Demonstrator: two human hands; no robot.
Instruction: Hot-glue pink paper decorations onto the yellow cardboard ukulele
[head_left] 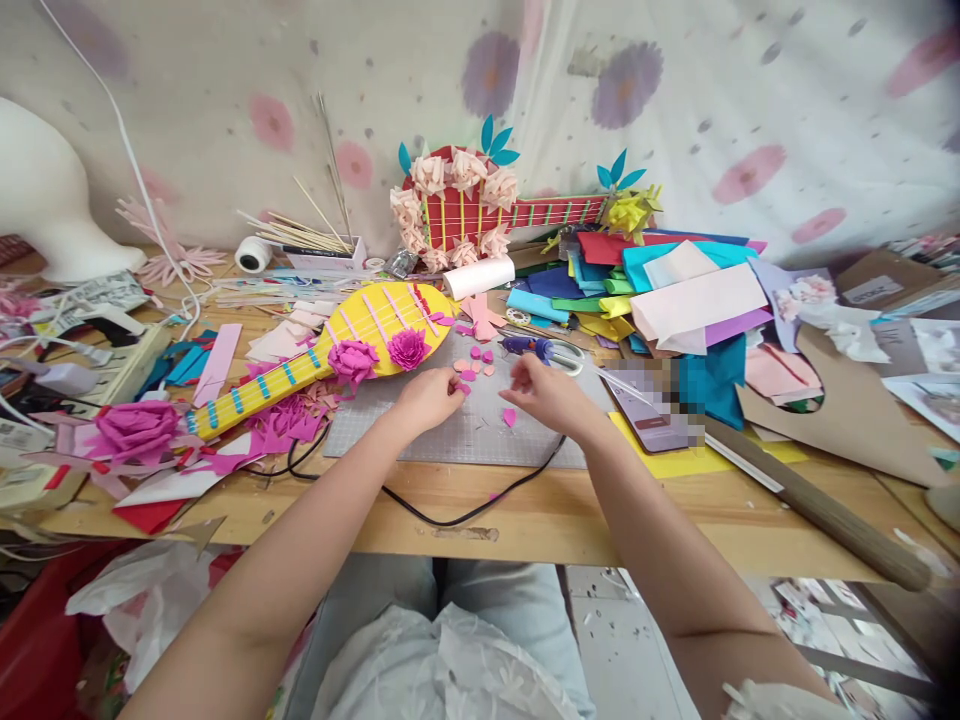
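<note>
My left hand [433,402] is closed in a pinch over the grey cutting mat [420,445], with a small magenta paper petal [466,389] at its fingertips. Opposite it, my right hand [551,395] hovers with thumb and index finger apart, and nothing shows between them. Just behind that hand lies a blue glue gun [525,345], partly covered by it. Small pink and magenta petals [476,353] are scattered between my hands, and a loose magenta petal [509,417] rests nearer to me. Beyond my left hand lies a yellow paper lute [382,325] with magenta paper flowers.
A red lute decorated with pale pink flowers [465,205] stands at the back. Coloured paper sheets [697,290] are piled at right, beside a phone [645,410] and a long wooden-handled tool [825,510]. A black cord [450,522] loops along the table's front.
</note>
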